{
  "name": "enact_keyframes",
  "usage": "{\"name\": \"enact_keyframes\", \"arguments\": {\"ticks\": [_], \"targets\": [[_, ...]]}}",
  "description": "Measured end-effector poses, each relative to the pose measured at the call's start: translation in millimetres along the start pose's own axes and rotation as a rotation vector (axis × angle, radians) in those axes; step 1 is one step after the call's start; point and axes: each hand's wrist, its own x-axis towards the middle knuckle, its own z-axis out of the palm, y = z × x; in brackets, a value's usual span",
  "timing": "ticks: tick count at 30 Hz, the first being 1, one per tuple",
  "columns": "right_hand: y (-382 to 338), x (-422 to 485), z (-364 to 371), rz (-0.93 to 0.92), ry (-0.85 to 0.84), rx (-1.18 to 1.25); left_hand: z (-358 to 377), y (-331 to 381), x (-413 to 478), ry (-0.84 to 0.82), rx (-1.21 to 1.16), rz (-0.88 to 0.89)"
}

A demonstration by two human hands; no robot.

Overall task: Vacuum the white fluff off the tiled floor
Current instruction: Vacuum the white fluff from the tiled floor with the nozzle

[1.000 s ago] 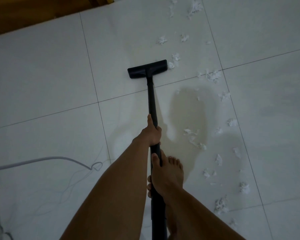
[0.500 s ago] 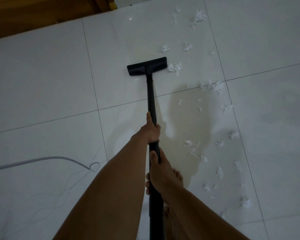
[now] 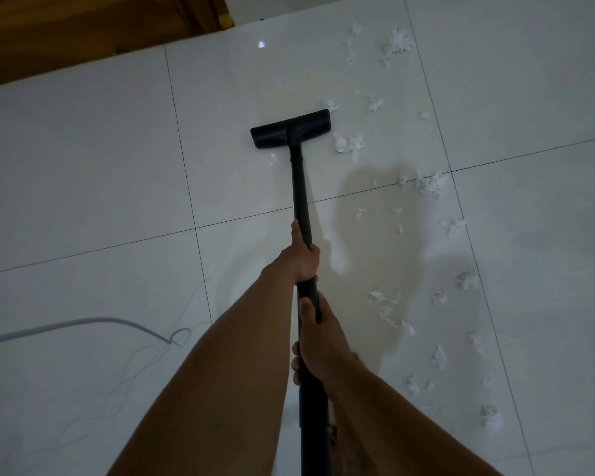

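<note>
A black vacuum wand (image 3: 300, 187) runs up the middle of the view to a flat black floor head (image 3: 291, 133) resting on the white tiled floor (image 3: 83, 173). My left hand (image 3: 301, 259) grips the wand higher up; my right hand (image 3: 315, 341) grips it just below. White fluff (image 3: 349, 144) lies right beside the head's right end. More tufts trail down the right side, such as a clump (image 3: 430, 183) on the tile joint and another (image 3: 397, 46) far ahead.
A wooden door or panel (image 3: 83, 29) borders the floor at the top left. A white cable (image 3: 83, 322) loops across the tiles at the lower left. My bare foot shows partly under the right forearm.
The floor head has slid forward and slightly left along the floor, past the fluff clump now beside its right end. Both hands keep their grip on the wand.
</note>
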Motion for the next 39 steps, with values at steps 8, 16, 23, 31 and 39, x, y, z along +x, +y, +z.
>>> {"name": "enact_keyframes", "arguments": {"ticks": [8, 16, 23, 31, 39], "targets": [[-13, 0, 0, 0.003, 0.011, -0.032, -4, 6, 5, 0.001, -0.027, -0.003], [-54, -50, -7, 0.072, -0.063, -0.032, -24, 27, -35, -0.064, -0.122, -0.108], [-81, -80, -11, 0.098, -0.071, -0.171, -35, 34, -65, -0.090, -0.161, -0.214], [-127, -76, 19, 0.118, -0.056, -0.029, -64, 18, 28, -0.127, -0.021, -0.239], [-190, -45, 55, 0.241, -0.078, 0.067, -141, 79, 13, -0.158, -0.022, -0.191]]}}
